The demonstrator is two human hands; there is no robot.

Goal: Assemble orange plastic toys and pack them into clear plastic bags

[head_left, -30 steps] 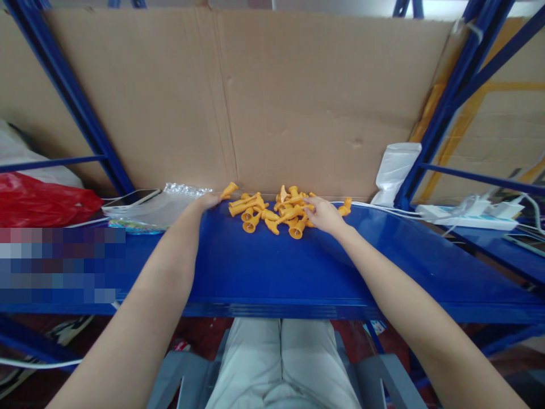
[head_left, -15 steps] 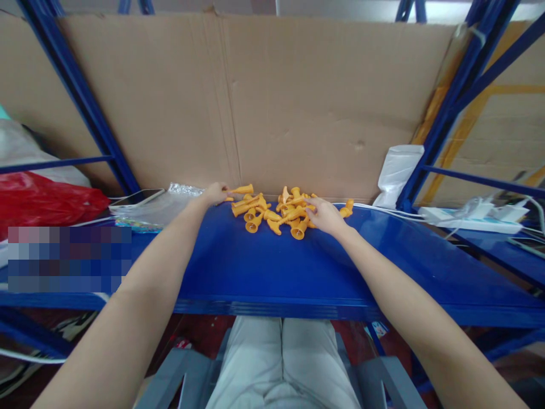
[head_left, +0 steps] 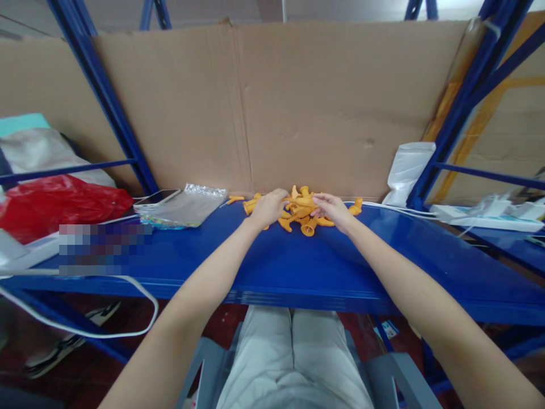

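Observation:
Several orange plastic pieces with flared, cup-like ends lie in a loose pile (head_left: 308, 228) at the back of the blue shelf top (head_left: 298, 267). My left hand (head_left: 269, 208) is over the pile's left part, its fingers closed on an orange piece (head_left: 300, 202) that reaches toward the other hand. The fingers of my right hand (head_left: 334, 209) curl round the right end of that piece, though their contact is partly hidden. Beyond my left hand lies a small orange piece (head_left: 235, 199). Another piece (head_left: 356, 205) rests right of my right hand.
A cardboard sheet (head_left: 319, 102) backs the shelf. Left are clear plastic bags (head_left: 187, 209), a phone-like device (head_left: 159, 197) and a red bag (head_left: 63, 201). Right are a white pouch (head_left: 407, 170), white cables and a power strip (head_left: 477, 218). Blue posts (head_left: 106, 96) flank the shelf.
My left hand has moved right from the pile's left edge to its middle, bringing an orange piece toward my right hand. The camera view has shifted slightly left.

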